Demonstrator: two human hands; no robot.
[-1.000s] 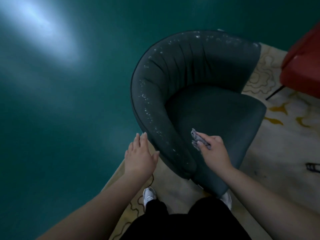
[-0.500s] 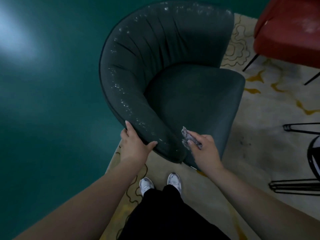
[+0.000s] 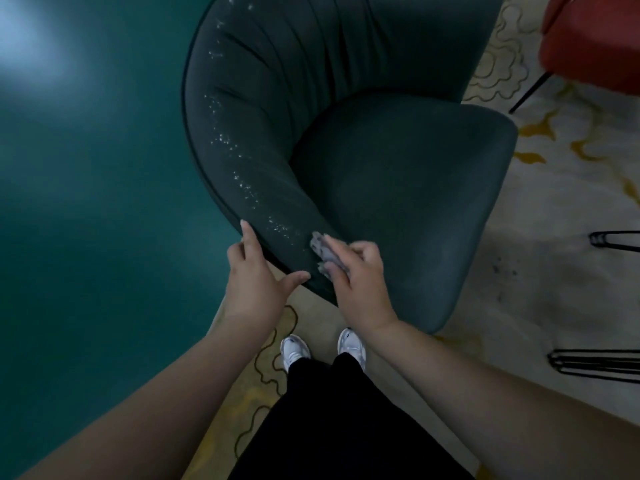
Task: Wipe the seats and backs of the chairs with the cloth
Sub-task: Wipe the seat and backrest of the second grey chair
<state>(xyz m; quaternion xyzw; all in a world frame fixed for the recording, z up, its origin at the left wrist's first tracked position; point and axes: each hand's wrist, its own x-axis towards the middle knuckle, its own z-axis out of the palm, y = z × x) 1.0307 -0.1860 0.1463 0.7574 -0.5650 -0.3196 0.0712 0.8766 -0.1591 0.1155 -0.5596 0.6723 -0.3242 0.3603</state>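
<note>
A dark teal tub chair (image 3: 398,188) with a curved, pleated back fills the upper middle. White specks run along the top of its left arm. My right hand (image 3: 360,282) grips a small grey cloth (image 3: 322,251) and presses it on the near end of that arm. My left hand (image 3: 256,275) holds the arm's outer edge, with its fingers along the outside and its thumb on the front end. The far top of the chair's back is cut off by the frame.
A red chair (image 3: 595,39) with a thin black leg stands at the top right. Black wire legs (image 3: 595,362) of other furniture show at the right edge. A cream rug (image 3: 540,278) with gold lines lies under the chairs. Dark green floor (image 3: 86,202) spreads left. My white shoes (image 3: 294,351) stand close to the chair.
I have stepped closer to the chair. My left hand went from hovering beside the arm to holding its edge. My right hand with the cloth came to the arm's near end.
</note>
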